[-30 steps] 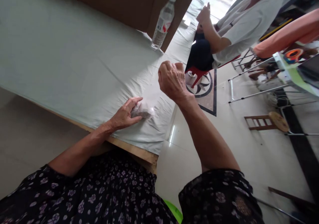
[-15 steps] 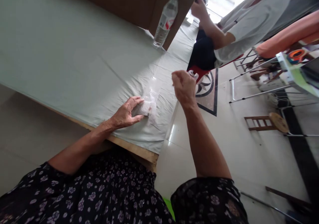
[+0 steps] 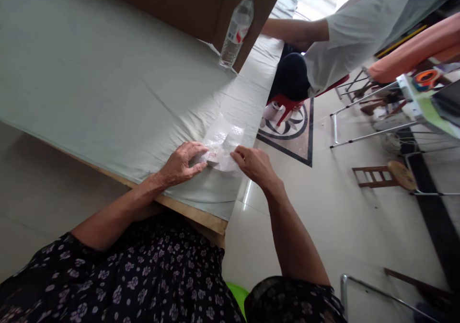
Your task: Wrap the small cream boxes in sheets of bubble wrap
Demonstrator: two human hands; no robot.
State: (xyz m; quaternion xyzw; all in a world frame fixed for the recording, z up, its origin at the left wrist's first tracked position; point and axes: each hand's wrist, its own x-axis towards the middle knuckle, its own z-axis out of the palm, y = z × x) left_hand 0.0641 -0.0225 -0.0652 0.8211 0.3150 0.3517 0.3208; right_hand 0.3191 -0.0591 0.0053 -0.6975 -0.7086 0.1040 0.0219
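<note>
A small clear plastic bag with something pale inside lies on the pale green cloth of the table, near its right edge. My left hand rests on the cloth with its fingers curled onto the bag's near end, pinning it. My right hand has come down on the other side, and its fingertips pinch the bag's edge.
A plastic water bottle stands upright at the far side beside a large brown cardboard box. Another person in a white shirt sits on a red stool further along the table. Metal chair legs and a small wooden stool stand on the tiled floor.
My right hand dropped from a raised fist above the table down to the bag and took hold of its edge. The bag now lies spread out flatter. The other person's arm stretched toward the table.
</note>
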